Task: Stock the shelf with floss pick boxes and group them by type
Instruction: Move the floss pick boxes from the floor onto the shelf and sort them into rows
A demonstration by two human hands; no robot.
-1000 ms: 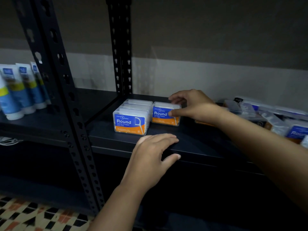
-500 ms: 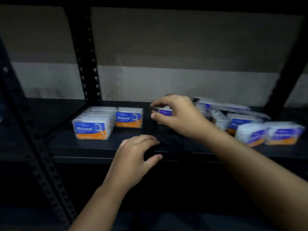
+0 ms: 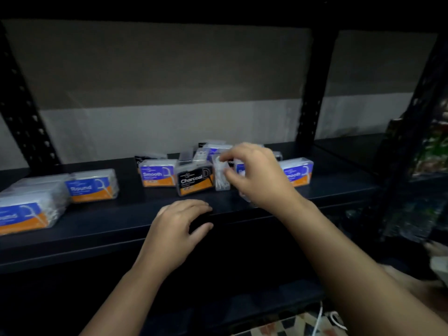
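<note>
The right hand (image 3: 257, 177) pinches a clear floss pick box (image 3: 221, 174) standing on end just right of the Charcoal box (image 3: 194, 179), amid the jumbled pile. The left hand (image 3: 177, 232) rests with relaxed fingers on the shelf (image 3: 121, 221) front edge below that box. Bare shelf lies between it and the Round boxes (image 3: 93, 186) far to its left.

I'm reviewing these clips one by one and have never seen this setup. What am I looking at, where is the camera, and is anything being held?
No machine: a person's two bare hands, filmed by a head-worn camera looking down. The left hand rests open on the edge of the dark metal shelf. The right hand pinches a clear plastic floss pick box among a loose pile, beside a black Charcoal box and a blue-and-orange Smooth box. Blue-and-orange Round boxes stand grouped at left.
</note>
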